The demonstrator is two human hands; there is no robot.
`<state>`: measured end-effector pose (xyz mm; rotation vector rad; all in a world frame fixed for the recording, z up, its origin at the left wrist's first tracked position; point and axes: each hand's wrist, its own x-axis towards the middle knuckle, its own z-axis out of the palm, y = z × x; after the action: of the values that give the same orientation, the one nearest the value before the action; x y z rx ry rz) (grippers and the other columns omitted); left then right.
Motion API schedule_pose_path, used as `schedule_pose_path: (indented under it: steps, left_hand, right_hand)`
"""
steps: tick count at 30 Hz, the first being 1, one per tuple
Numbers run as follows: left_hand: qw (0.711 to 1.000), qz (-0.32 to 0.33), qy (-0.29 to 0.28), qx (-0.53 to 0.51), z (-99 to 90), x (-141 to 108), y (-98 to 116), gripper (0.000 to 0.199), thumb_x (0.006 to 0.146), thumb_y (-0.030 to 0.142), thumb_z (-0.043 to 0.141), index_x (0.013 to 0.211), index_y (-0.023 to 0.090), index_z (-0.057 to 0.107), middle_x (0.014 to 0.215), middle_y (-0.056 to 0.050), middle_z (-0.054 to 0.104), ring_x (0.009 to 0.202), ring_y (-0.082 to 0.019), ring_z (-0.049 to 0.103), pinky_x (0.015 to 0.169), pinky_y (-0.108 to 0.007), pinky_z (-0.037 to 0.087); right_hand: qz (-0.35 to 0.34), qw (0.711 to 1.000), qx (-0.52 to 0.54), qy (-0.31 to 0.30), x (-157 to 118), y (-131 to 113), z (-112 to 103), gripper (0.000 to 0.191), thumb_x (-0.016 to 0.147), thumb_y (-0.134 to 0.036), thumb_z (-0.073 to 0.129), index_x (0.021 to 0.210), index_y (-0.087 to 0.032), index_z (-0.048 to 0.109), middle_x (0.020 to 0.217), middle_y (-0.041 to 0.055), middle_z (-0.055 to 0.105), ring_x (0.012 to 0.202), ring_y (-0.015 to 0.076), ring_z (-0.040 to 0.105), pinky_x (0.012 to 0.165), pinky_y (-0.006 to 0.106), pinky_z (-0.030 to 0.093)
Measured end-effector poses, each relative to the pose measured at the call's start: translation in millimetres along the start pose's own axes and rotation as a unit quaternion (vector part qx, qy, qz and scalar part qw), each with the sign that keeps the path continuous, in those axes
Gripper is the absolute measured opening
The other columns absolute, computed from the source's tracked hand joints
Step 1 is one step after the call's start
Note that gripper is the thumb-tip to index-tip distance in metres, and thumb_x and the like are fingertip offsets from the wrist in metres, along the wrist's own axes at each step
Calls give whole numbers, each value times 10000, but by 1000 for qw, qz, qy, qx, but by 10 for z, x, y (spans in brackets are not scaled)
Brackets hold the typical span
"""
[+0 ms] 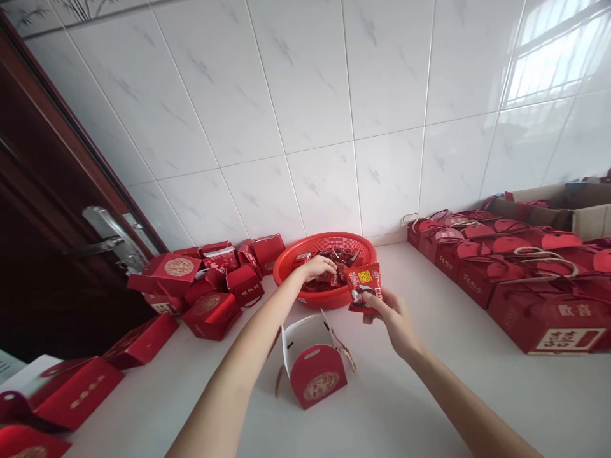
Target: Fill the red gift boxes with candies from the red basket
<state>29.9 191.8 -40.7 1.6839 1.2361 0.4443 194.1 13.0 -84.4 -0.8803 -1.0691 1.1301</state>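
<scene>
Currently the left hand is resting half-curled over wrapped snacks in a red basket, grip unclear; the right hand is pinching a red packet near the basket; an open box is standing on the bench.

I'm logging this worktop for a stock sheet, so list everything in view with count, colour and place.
basket: 1, red, near the wall
wrapped packets: many, mostly red, inside basket
held packet: 1, red, right hand
open box: 1, red, white inside, before basket
loose boxes: several, red, left
handled boxes: many, red, right
carton: 1, brown, far right
door: 1, dark brown, left
wall: tiled, white, behind
counter: 1, white, underneath
left hand: 1, bare, among wrapped packets
right hand: 1, bare, gripping held packet
</scene>
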Motion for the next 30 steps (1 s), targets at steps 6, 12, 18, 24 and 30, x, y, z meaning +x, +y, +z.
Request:
schedule_pose_path:
  steps: [6, 12, 18, 24, 30]
  left_hand:
    - [999, 5, 1, -50, -27, -44, 3, 119, 605, 131, 725, 712, 155, 678, 618, 18, 628, 582, -114, 560, 537, -233, 404]
    - [994, 56, -8, -93, -39, -113, 42, 241, 589, 207, 827, 778, 142, 692, 762, -5, 661, 657, -107, 580, 698, -271, 463]
    - [995, 55, -3, -88, -32, -104, 8, 254, 560, 221, 864, 748, 138, 714, 738, -2, 666, 686, -119, 583, 737, -277, 452]
    - [996, -4, -35, -82, -26, -82, -19, 249, 674, 366, 800, 732, 146, 698, 734, -42, 694, 705, -156, 637, 681, -283, 481]
    - [994, -22, -78, -69, -21, -150, -17, 321, 582, 263, 846, 844, 164, 691, 774, -27, 704, 733, -163, 669, 676, -279, 527]
  right_hand:
    - [-1, 1000, 5, -4, 2, -3, -18, 379, 767, -545, 689, 814, -173, 641, 725, 31, 636, 557, 134, 515, 602, 315, 448]
    - [8, 1000, 1, 5, 1, -3, -24, 380, 765, -546, 689, 765, -174, 614, 662, 10, 592, 548, 131, 513, 611, 312, 443]
    - [9, 1000, 5, 8, 9, 18, -23, 390, 749, -547, 697, 786, -167, 622, 694, 24, 621, 544, 128, 517, 588, 301, 444]
    - [12, 1000, -1, 15, 26, 17, -24, 402, 729, -559, 703, 759, -166, 622, 637, 7, 597, 521, 122, 508, 578, 291, 443]
    - [15, 1000, -2, 16, 19, 6, -19, 411, 718, -563, 708, 777, -162, 636, 663, 24, 636, 514, 125, 512, 565, 288, 440]
